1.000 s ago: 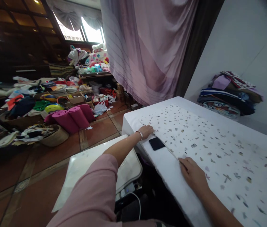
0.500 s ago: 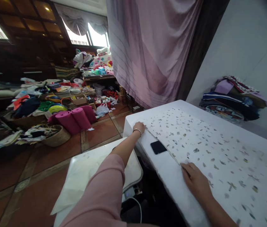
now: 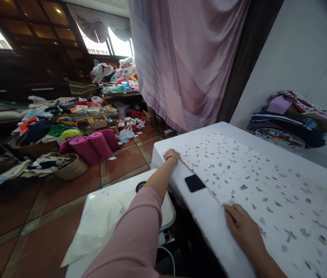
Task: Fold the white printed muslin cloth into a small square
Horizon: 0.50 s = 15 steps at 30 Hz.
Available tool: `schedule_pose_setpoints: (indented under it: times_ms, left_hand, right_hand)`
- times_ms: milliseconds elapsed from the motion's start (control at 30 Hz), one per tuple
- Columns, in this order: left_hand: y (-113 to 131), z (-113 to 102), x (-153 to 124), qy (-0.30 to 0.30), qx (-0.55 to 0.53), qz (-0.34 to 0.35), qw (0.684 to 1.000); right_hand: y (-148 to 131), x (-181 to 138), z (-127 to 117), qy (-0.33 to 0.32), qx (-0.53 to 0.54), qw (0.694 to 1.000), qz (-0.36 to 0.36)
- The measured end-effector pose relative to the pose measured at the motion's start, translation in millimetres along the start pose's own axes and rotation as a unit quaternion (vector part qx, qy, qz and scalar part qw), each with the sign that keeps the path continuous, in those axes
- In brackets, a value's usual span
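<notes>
A white cloth with a small scattered print point(image 3: 256, 193) lies flat over the white-covered table point(image 3: 177, 185). Out at the far end of its near edge, my left hand point(image 3: 171, 155), with a bracelet at the wrist, is closed on the cloth's corner; its fingertips are mostly hidden. Closer to me, my right hand point(image 3: 246, 227) pinches the same edge between thumb and fingers. That edge runs in a straight, taut-looking line from one hand to the other. A black phone point(image 3: 195, 183) lies between my hands, against the edge.
A small white table point(image 3: 102, 204) with pale sheets stands under my left arm. Folded fabrics point(image 3: 291, 119) are stacked beyond the table by the wall. A pinkish curtain point(image 3: 189, 61) hangs behind. Pink rolled mats point(image 3: 94, 144), a basket point(image 3: 72, 166) and clutter cover the floor at left.
My right hand sits slightly lower and farther right in view, still on the cloth's edge. My left hand stays at the corner. The view has shifted a little.
</notes>
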State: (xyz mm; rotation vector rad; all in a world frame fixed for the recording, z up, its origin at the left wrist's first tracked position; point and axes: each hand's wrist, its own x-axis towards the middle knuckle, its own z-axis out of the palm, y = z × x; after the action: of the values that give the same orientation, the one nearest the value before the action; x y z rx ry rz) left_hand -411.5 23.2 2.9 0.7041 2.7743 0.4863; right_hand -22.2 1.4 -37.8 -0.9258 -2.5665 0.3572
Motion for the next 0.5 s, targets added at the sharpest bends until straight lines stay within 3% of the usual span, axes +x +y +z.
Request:
schedule_pose_setpoints:
  times_ms: [233,367,500]
  left_hand:
    - [-2,1,-2,0.040,-0.004,-0.008,0.999]
    - [1,-2,-3,0.077,-0.009,-0.037,0.996]
    - [9,-9,6,0.072,-0.021,-0.082,0.994]
  right_hand:
    - [5,-1,6,0.044,0.011,0.999,-0.026]
    - [5,0,6,0.036,0.012,0.999,-0.024]
    - [0,2,3,0.022,0.025,0.999,-0.018]
